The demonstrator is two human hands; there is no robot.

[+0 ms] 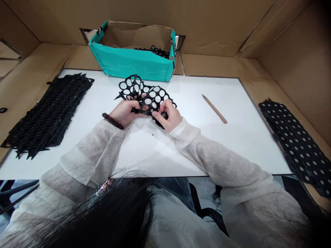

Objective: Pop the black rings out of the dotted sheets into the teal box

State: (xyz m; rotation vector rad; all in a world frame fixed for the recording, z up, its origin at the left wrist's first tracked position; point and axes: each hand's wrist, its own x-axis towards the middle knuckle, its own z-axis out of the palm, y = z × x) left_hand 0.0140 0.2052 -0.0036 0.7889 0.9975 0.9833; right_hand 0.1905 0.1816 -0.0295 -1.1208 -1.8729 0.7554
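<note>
A black perforated sheet (156, 93) with rows of large round holes is held over the white board, bent and bunched on its left side. My left hand (127, 111), with a dark band at the wrist, is closed on the sheet's near left part, fingers partly behind it. At the sheet's near right edge my right hand (169, 115) pinches with thumb and index finger; whether a small loose piece sits in that pinch I cannot tell. Tiny black bits lie on the board below the hands.
A thick stack of black holed sheets (49, 113) lies at left. Behind the hands stands a teal-fronted cardboard box (134, 63) with black pieces inside. A brown pencil-like stick (214, 109) rests on the white board (248, 144). Dotted black sheets (297, 141) lie far right. Cardboard walls enclose the back.
</note>
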